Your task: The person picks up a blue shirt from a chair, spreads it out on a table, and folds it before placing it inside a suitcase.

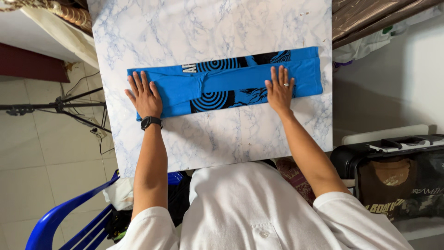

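A bright blue t-shirt (222, 83) with a black circular print lies folded into a long narrow strip across the white marbled table (208, 139). My left hand (144, 95), with a black watch on the wrist, presses flat on the strip's left end, fingers spread. My right hand (280, 90), wearing a ring, lies flat on the strip right of its middle. Neither hand grips the cloth. The shirt's right end extends past my right hand to near the table's right edge.
A blue plastic chair (69, 213) stands at the lower left with cloth on it. A black tripod (60, 106) stands on the tiled floor to the left. A dark container (397, 180) holding folded clothes sits at the right. Brown fabric (370, 18) lies at the top right.
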